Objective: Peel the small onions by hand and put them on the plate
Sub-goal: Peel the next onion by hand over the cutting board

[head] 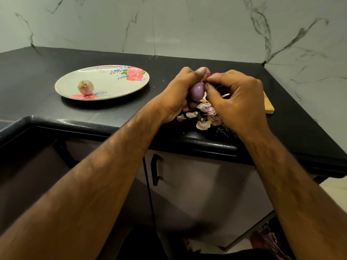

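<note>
Purple onion cluster (pixel 197 91) is gripped in my left hand (pixel 180 92), and my right hand (pixel 234 98) pinches at its top. One peeled onion (pixel 85 87) lies on the plate (pixel 112 85), with skins (pixel 203 117) heaped beneath my hands. I judge it early going.

light: dim, soft overhead | glare: wall (pixel 163 40), counter edge (pixel 216 145) | blur: slight | edges: wide-angle bending

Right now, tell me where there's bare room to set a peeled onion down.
The plate is mostly bare: everything right of the single onion to the rose-printed rim. The counter is bare between plate and left hand, and behind the plate to the wall. Crowded: peels under both hands, where the right hand picks at the held onions.
</note>
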